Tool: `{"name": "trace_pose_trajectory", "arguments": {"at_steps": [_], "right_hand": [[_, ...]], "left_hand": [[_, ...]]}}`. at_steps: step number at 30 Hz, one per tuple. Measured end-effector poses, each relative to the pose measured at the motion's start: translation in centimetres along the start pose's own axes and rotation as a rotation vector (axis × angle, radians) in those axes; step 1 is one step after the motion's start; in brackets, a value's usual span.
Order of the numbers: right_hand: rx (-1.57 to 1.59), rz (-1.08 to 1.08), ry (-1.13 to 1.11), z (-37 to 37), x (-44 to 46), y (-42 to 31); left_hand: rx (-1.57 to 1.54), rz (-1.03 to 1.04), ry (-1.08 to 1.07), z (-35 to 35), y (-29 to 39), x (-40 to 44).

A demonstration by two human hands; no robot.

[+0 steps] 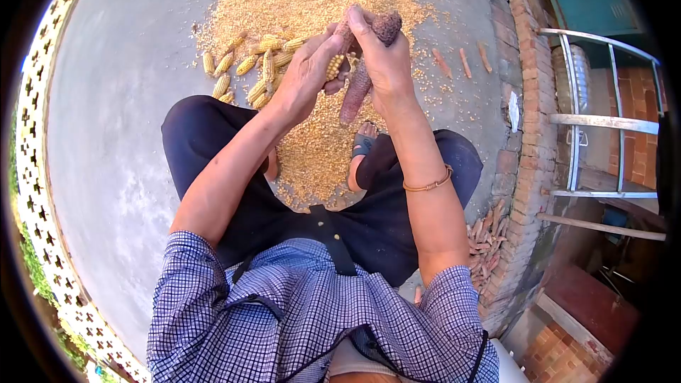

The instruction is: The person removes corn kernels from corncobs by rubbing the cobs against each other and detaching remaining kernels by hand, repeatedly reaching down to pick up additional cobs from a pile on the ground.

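Yellow-kernelled cob gripped in left hand, reddish bare cobs in right hand, loose kernels below

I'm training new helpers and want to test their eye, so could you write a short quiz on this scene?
1. True or false: in the picture, the yellow ears on the floor lie left of the right hand.
2. Where is the heap of bare cobs? A) between the feet; B) beside the brick edging; C) among the yellow ears.
3. Fill in: the right hand and left hand are holding ____.

Key: 1. True. 2. B. 3. Corn cobs.
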State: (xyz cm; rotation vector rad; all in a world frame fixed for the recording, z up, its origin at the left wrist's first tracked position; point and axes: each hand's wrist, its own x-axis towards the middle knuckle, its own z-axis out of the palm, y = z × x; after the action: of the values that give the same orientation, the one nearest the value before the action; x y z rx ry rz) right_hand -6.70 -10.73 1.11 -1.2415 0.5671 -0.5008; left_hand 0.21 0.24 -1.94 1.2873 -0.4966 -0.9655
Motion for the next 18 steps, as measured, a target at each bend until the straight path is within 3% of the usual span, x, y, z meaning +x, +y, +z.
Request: {"name": "trace_pose_trajectory", "arguments": {"at_steps": [1, 2, 4, 7, 9, 16, 18], "right_hand": [[0.063, 0.039, -0.085, 0.0, -0.2, -0.3], [0.056, 0.077, -0.129, -0.1, -0.2, -0.1], [-0.021, -0.042, -0.105, 0.1, 0.4, 1.2], [-0.085, -0.141, -0.003, 1.0, 0.3, 1.8], [-0.216, -0.21, 0.069, 1.5, -0.1, 1.7], [-0.552, -0.299, 0.371, 1.4, 0.5, 2.5], [-0.529, -0.21, 0.294, 1.1, 0.8, 1.8]], "left_hand": [[-0.063, 0.03, -0.032, -0.4, 0.4, -0.1], [-0.166, -0.023, 0.115, 0.2, 0.5, -0.1], [-0.145, 0.151, 0.135, 0.1, -1.0, 0.2], [-0.146, 0.222, 0.04, 0.3, -1.6, 0.4], [-0.384, 0.013, -0.001, 1.0, -1.1, 0.0], [-0.409, -0.025, 0.084, 2.6, -0.4, -1.4], [-0.382, 0.007, -0.022, 1.9, -0.1, -1.1]]}}
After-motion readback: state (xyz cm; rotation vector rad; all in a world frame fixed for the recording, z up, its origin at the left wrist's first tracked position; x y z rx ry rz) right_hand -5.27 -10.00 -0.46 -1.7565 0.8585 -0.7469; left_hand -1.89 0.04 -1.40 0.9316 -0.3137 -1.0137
